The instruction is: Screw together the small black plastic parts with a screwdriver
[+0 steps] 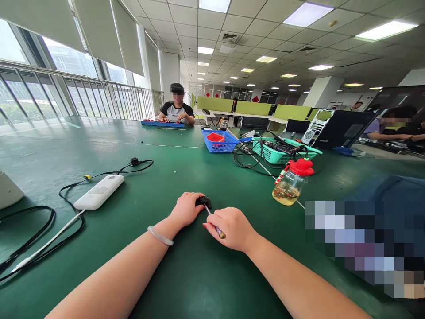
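My left hand (186, 209) rests on the green tabletop, its fingers closed on a small black block-like part (206, 202). The part's exact kind is too small to tell. In my right hand (232, 227) is a slim screwdriver (219, 231), held at a slant between thumb and fingers. Its thin metal shaft points away from me, with the tip at the black part. Whether the tip sits in a screw cannot be seen. A pale bangle (160, 236) circles my left wrist.
A white power bank (99, 192) with cables lies left, near a small black device (134, 162). To the right stands a red-lidded bottle (289, 186). Farther back are a blue basket (219, 146) and a green basket (270, 155) of cables. A person (177, 108) sits opposite.
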`<state>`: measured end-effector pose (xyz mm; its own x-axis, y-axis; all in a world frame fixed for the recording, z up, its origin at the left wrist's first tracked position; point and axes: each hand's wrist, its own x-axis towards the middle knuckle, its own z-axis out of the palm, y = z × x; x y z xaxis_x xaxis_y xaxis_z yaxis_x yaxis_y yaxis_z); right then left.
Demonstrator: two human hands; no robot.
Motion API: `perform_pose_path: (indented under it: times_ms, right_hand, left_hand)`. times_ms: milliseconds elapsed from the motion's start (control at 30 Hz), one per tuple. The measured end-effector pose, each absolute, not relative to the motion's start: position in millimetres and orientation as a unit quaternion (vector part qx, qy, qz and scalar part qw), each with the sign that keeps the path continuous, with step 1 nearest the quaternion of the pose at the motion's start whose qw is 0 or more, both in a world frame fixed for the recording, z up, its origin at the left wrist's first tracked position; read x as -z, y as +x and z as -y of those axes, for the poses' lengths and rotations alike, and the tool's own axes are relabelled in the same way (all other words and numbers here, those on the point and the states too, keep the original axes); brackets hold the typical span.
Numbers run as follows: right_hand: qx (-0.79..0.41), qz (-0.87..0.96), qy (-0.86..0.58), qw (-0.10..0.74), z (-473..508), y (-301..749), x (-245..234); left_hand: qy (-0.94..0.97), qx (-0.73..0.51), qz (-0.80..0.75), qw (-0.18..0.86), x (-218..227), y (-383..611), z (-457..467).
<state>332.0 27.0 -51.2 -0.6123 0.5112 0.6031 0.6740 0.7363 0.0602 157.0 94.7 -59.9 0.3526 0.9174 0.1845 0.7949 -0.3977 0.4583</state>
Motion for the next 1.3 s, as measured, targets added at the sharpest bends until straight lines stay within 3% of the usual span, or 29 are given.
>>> perform_pose_path:
  times_ms: [900, 1300]
  right_hand:
    - [0.114, 0.878, -0.377, 0.272, -33.6, 338.3, 52.0]
    - [0.119, 0.893, -0.334, 0.277, -29.8, 334.2, 53.6]
  left_hand:
    - [0.803, -0.21, -0.535, 0.155, 57.6, 157.9, -92.4]
    - [0.805, -0.216, -0.532, 0.147, 62.3, 156.2, -94.8]
